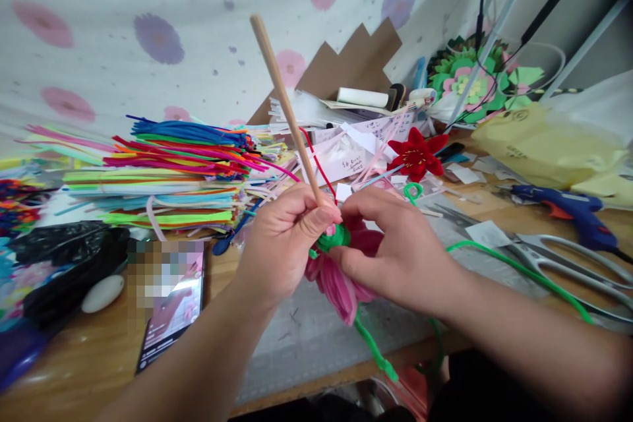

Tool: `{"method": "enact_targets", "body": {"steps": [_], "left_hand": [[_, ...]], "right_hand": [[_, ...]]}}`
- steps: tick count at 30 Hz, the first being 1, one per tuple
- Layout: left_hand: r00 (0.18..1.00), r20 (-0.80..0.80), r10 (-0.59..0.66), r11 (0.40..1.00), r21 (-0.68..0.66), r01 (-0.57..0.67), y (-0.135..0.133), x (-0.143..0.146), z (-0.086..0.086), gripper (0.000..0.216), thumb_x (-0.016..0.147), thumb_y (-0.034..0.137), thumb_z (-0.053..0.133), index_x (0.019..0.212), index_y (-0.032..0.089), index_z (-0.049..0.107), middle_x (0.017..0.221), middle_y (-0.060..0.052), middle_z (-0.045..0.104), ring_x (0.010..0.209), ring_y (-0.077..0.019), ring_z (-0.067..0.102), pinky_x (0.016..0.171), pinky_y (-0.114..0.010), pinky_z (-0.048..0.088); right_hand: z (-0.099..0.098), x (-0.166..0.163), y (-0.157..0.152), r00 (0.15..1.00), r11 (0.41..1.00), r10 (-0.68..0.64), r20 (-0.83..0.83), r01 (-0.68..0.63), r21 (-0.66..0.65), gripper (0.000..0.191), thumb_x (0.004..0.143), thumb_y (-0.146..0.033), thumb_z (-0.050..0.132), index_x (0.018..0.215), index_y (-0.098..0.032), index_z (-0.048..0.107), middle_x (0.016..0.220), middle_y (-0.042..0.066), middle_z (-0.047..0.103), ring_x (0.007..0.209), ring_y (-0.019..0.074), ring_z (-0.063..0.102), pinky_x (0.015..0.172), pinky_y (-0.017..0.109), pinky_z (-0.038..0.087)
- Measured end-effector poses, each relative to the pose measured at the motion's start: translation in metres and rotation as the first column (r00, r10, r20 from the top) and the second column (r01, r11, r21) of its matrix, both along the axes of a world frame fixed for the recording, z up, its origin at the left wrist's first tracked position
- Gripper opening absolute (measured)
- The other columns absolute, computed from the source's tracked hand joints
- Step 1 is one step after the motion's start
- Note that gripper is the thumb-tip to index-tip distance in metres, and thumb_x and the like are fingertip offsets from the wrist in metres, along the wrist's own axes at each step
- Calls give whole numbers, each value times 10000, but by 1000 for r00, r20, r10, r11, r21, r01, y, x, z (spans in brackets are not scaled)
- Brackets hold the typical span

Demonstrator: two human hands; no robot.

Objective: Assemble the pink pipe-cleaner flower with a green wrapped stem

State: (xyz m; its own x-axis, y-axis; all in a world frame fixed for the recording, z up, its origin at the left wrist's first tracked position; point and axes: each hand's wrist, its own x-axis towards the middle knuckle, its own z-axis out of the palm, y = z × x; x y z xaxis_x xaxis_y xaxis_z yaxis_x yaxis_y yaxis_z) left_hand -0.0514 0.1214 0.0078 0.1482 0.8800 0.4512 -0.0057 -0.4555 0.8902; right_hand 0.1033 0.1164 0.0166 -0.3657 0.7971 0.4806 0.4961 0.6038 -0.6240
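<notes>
My left hand [277, 244] is closed, thumb and fingers pinching the lower end of a wooden stick [279, 82] that leans up and to the left. Just below the pinch is the green coiled base [339, 239] of a pink pipe-cleaner flower [341, 287], its petals pointing down. My right hand [405, 247] curls around that flower from the right, thumb against the green coil; its fingertips are partly hidden. A green pipe cleaner [373, 343] dangles beneath the petals. One red pipe cleaner [319, 165] rises behind the stick.
Bundled coloured pipe cleaners [178, 171] are piled at left, behind a phone [173, 310]. A red flower [418, 153] lies at the back. Scissors [568, 264] and a blue glue gun [568, 204] lie at right, near a yellow bag [544, 142]. A grey mat [301, 349] is underneath.
</notes>
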Motion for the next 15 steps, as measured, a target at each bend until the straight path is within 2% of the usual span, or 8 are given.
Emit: {"method": "enact_targets", "body": {"steps": [3, 7, 10, 15], "left_hand": [[999, -3, -33, 999, 18, 33, -1, -1, 1, 142, 817, 308, 618, 722, 215, 669, 730, -20, 556, 697, -152, 518, 632, -290, 407], [997, 31, -64, 998, 19, 63, -1, -3, 1, 158, 810, 306, 625, 685, 217, 658, 725, -25, 575, 718, -166, 541, 654, -308, 431], [998, 42, -53, 998, 30, 52, -1, -3, 2, 158, 808, 320, 626, 691, 220, 661, 727, -34, 580, 752, -187, 558, 689, -336, 452], [998, 49, -25, 997, 73, 22, 0, -2, 3, 186, 807, 355, 620, 679, 227, 664, 690, -35, 584, 733, -193, 566, 693, -356, 477]], "right_hand": [[2, 0, 1, 999, 997, 17, -51, -21, -80, 111, 660, -153, 633, 756, -181, 586, 759, 6, 570, 716, 142, 527, 621, 275, 430], [0, 3, 2, 984, 995, -12, -179, -6, -102, 320, 637, -209, 697, 886, -194, 498, 881, 16, 565, 748, 146, 543, 647, 291, 453], [-1, 6, 4, 984, 995, -5, -176, -13, -102, 278, 644, -243, 718, 786, -196, 483, 794, 3, 537, 717, 147, 520, 616, 292, 442], [1, 8, 3, 985, 995, 16, -170, -32, -96, 171, 658, -216, 738, 695, -175, 576, 761, 17, 564, 745, 157, 533, 661, 308, 446]]}}
